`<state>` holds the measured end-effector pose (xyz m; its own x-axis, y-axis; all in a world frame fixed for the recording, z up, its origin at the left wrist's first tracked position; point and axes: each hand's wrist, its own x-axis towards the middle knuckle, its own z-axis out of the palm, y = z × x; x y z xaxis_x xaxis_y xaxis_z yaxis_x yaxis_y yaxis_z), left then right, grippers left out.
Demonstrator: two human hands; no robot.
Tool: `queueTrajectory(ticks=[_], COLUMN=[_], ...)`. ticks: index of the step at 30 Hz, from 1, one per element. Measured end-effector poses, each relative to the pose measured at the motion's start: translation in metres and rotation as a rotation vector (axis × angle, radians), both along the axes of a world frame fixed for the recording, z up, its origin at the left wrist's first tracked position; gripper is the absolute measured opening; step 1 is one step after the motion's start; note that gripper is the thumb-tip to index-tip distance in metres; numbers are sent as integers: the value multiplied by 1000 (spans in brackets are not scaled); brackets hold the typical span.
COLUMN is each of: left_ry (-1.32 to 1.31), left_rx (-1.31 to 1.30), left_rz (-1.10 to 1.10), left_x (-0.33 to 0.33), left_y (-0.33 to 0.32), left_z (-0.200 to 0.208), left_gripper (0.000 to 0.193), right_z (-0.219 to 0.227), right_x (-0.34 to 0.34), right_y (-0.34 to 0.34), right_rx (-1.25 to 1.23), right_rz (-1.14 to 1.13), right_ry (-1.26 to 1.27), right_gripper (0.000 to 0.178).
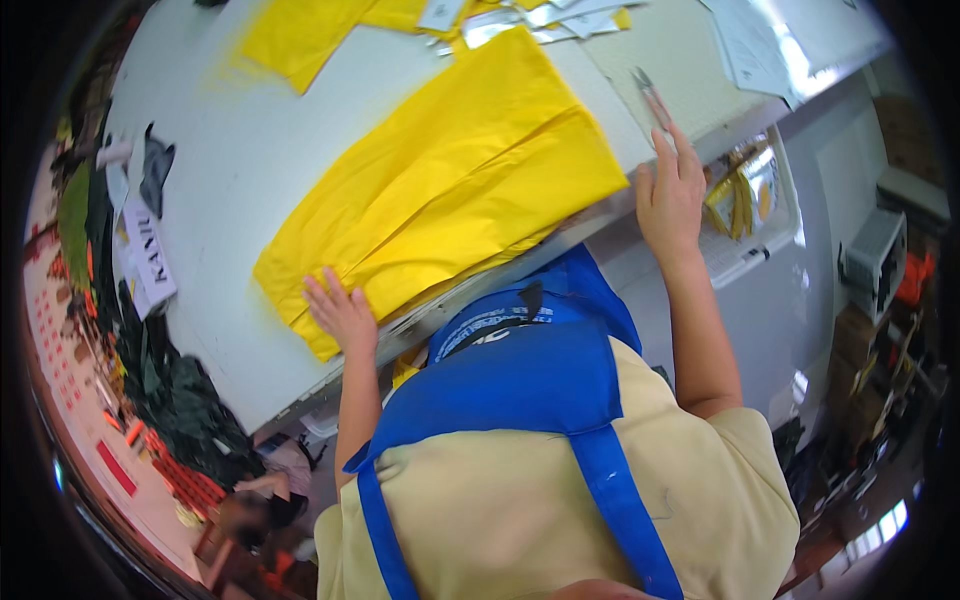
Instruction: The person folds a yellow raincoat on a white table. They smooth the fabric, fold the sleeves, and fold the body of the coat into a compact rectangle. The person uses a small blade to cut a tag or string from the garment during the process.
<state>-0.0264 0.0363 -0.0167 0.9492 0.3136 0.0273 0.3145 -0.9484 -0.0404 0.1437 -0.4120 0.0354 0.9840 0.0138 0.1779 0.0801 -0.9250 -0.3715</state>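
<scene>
A folded piece of bright yellow fabric (450, 180), creased lengthwise, lies across the white table (215, 250). My left hand (343, 312) rests flat on its near left corner with the fingers spread. Beyond the fabric's right end, my right hand (672, 195) is over the table edge, its fingers stretched out and apart. Close to those fingertips is a small pointed tool (652, 98) with metal tips and reddish handles, which looks like thread snips. Whether the fingers touch its handles is hard to tell.
More yellow fabric (300, 40) and silvery packets (490, 28) lie at the far side. Papers (755, 50) are at the far right. Below the right edge sits a white bin (785, 215) with yellow items. Dark green cloth (180, 400) hangs left; a person (250, 510) is lower left.
</scene>
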Motion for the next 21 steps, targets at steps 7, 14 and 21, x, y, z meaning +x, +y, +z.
queueTrajectory(ticks=[7, 14, 21], left_ry=[56, 70, -389], left_rx=[-79, -11, -1086], left_rz=[51, 96, 576], left_x=[5, -30, -28], left_y=[10, 70, 113], left_z=[18, -7, 4], left_gripper=[63, 63, 64], right_z=[-42, -25, -46], right_x=[26, 18, -40], right_y=[118, 151, 290], right_rx=[-379, -271, 964], right_rz=[330, 321, 492], right_ry=[56, 107, 503], right_gripper=[60, 62, 57])
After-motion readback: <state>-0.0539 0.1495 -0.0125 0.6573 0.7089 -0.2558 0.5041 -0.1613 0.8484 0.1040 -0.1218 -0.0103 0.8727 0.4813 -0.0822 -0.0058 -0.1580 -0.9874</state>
